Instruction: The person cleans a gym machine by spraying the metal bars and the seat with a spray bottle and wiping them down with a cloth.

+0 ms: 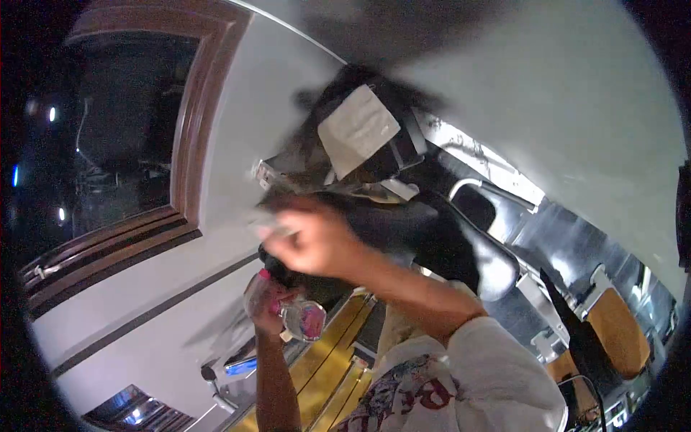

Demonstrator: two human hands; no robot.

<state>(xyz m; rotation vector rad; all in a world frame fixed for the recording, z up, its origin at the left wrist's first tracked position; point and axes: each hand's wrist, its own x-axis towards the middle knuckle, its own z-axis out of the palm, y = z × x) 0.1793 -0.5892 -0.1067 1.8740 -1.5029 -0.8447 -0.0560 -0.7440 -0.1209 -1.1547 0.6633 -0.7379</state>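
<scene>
My left hand (271,304) is closed around a clear plastic bottle (309,321) with pink on it. The bottle lies tilted, its clear base toward my body and a pink part near the far end. Above and just beyond it, my right hand (308,237) is raised with curled fingers, smeared by motion. A pale blur shows at its fingertips; I cannot tell what it is. Past both hands stands a dark, bulky object with a beige cloth-like piece (360,131) on top.
A dark window (129,129) in a brown frame is on the left, in a white wall (129,309). Yellow slats (317,385) run below my hands. On the right are metal-framed parts with an orange-brown panel (617,333) and a curved metal handle (497,193).
</scene>
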